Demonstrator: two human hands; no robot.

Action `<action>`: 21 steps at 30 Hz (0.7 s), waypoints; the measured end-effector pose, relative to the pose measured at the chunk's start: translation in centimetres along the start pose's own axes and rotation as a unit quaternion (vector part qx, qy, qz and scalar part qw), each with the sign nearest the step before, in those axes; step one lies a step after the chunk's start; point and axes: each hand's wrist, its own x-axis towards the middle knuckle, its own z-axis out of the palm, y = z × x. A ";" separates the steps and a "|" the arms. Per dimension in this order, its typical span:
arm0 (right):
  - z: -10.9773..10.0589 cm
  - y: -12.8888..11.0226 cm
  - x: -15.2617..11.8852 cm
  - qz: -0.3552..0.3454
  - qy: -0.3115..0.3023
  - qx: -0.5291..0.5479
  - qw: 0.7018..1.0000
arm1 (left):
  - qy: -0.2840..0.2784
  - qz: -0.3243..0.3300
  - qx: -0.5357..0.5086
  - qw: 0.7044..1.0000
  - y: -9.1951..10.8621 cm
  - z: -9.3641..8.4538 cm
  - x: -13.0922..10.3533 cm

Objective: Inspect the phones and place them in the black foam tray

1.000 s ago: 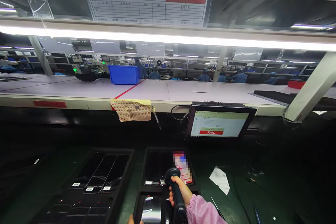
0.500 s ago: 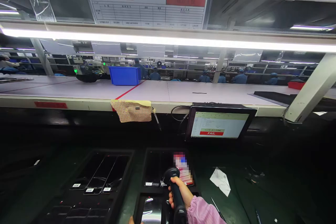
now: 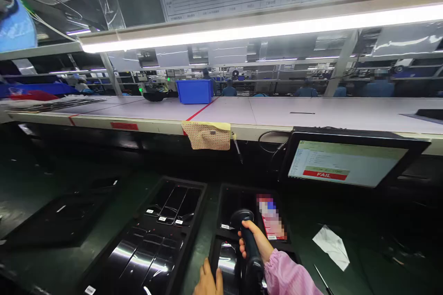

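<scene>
A black handheld barcode scanner (image 3: 252,253) is gripped in my right hand (image 3: 260,243), below a pink sleeve. Its head is over a black tray (image 3: 215,245) that holds dark phone screens with white labels. In the tray's upper right, one panel (image 3: 273,221) is lit, its picture pixelated. Under the scanner, a glossy screen (image 3: 228,256) reflects the lamp and is partly covered. At the tray's lower left edge lies my left hand (image 3: 208,281), fingers out and thumb apart, holding nothing I can see; the bottom of the frame cuts it off.
A second tray (image 3: 188,239) with several screens stands to the left. On the right are a monitor (image 3: 346,161) reading FAIL, a white paper (image 3: 332,246) and a thin pen-like tool (image 3: 322,279). A yellow cloth (image 3: 207,136) and a blue bin (image 3: 194,91) are at the shelf.
The view has turned left and tilted, so things sit further right. More of my left hand now shows at the tray edge. The scanner stays in my right hand over the tray.
</scene>
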 end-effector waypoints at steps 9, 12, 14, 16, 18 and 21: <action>1.1 0.6 0.5 0.003 -0.004 0.016 1.000 | -0.060 -0.001 0.007 0.998 0.7 -1.6 -0.5; 1.2 0.8 0.8 0.002 -0.001 0.018 1.000 | -0.072 -0.002 -0.001 0.997 0.8 -1.9 -0.5; 1.2 0.9 1.0 0.001 -0.001 0.019 1.000 | -0.077 -0.002 -0.003 0.997 0.8 -2.1 -0.6; 1.1 0.9 1.2 -0.001 -0.004 0.020 1.000 | -0.077 -0.002 -0.004 0.997 0.7 -2.1 -0.5; 1.0 0.9 1.3 -0.001 -0.007 0.020 1.000 | -0.069 -0.003 -0.004 0.998 0.6 -1.7 -0.4; 1.1 0.6 1.3 -0.002 -0.008 0.020 1.000 | -0.032 -0.017 -0.002 0.999 0.5 -0.9 -0.3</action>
